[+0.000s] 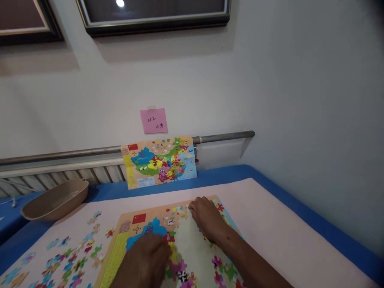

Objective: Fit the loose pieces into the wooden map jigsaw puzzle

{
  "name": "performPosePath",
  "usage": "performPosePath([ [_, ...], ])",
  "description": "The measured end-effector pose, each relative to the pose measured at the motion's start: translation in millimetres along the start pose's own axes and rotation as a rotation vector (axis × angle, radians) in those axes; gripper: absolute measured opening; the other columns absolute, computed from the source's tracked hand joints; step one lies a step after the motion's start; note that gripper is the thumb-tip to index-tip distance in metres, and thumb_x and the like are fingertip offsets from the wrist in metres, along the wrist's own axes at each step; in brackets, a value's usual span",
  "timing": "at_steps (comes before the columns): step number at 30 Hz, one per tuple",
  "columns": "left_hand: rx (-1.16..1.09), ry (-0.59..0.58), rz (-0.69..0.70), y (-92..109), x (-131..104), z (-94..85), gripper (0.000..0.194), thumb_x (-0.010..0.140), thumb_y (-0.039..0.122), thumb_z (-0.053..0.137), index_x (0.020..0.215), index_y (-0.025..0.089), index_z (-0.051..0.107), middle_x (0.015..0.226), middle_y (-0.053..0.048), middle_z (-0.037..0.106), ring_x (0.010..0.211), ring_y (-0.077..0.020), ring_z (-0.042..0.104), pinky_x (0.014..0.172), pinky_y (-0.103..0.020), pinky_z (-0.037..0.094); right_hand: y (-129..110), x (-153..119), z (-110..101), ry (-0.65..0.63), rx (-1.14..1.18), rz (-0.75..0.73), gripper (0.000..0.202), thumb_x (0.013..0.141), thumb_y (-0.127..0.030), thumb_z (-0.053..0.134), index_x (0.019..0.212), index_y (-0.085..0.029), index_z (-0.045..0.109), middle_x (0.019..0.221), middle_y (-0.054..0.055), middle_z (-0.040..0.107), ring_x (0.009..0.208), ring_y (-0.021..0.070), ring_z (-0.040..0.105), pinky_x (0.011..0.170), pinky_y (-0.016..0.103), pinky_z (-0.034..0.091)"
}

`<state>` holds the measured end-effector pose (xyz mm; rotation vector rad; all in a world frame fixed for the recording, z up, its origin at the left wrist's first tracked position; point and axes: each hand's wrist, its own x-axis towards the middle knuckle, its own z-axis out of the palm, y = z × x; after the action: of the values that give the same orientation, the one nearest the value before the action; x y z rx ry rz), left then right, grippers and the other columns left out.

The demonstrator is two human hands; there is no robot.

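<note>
A partly filled map puzzle (118, 240) lies on the pink table cover, with a bare pale strip down its middle. My right hand (205, 216) rests at the puzzle's upper edge, fingers bent and pressed together by the top of that strip; whatever it may hold is hidden. Over the left-centre part of the puzzle is my left hand (147, 256), blurred by motion, its fingers too smeared to read. Loose puzzle pieces (69, 256) are scattered on the cover to the left of the board.
A tan oval basket (57, 200) stands at the back left. A printed map sheet (159, 162) hangs from the pipe (225, 137) at the table's far edge. The pink note (153, 121) and picture frames (159, 24) are on the wall.
</note>
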<state>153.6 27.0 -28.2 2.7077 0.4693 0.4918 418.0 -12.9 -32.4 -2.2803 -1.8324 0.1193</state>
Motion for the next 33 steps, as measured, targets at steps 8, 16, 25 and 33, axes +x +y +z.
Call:
performPosePath([
  [8,0.292,-0.126,-0.039,-48,91,15.9,0.019,0.090,0.005,0.058,0.079,0.019,0.064,0.087,-0.006,0.063,0.085,-0.0250,0.056,0.070,-0.038,0.030,-2,1,3,-0.049,-0.009,-0.014,0.030,0.107,-0.018,0.041,0.092,-0.019,0.067,0.106,0.012,0.069,0.108,0.0326,0.061,0.084,0.044,0.037],
  [16,0.250,-0.146,0.022,-60,103,25.9,0.020,0.090,0.007,0.060,0.079,0.022,0.066,0.084,-0.003,0.061,0.082,-0.0233,0.055,0.071,-0.038,0.031,-2,2,7,-0.031,0.007,-0.014,0.035,0.108,-0.019,0.038,0.090,-0.019,0.067,0.103,0.011,0.069,0.106,0.0297,0.061,0.084,0.042,0.037],
  [25,0.234,-0.112,0.038,-67,104,38.4,0.022,0.094,0.011,0.057,0.094,0.026,0.073,0.090,-0.004,0.064,0.089,-0.0253,0.057,0.075,-0.040,0.032,-2,2,6,-0.066,0.037,-0.021,0.034,0.109,-0.022,0.039,0.093,-0.019,0.069,0.106,0.010,0.068,0.107,0.0283,0.060,0.085,0.041,0.036],
  [33,0.253,-0.130,0.042,-66,107,35.6,0.021,0.093,0.011,0.059,0.084,0.026,0.071,0.088,-0.003,0.062,0.089,-0.0247,0.057,0.076,-0.041,0.029,1,4,10,-0.084,0.065,-0.028,0.028,0.104,-0.019,0.046,0.087,-0.019,0.067,0.099,0.008,0.068,0.104,0.0261,0.061,0.081,0.039,0.034],
])
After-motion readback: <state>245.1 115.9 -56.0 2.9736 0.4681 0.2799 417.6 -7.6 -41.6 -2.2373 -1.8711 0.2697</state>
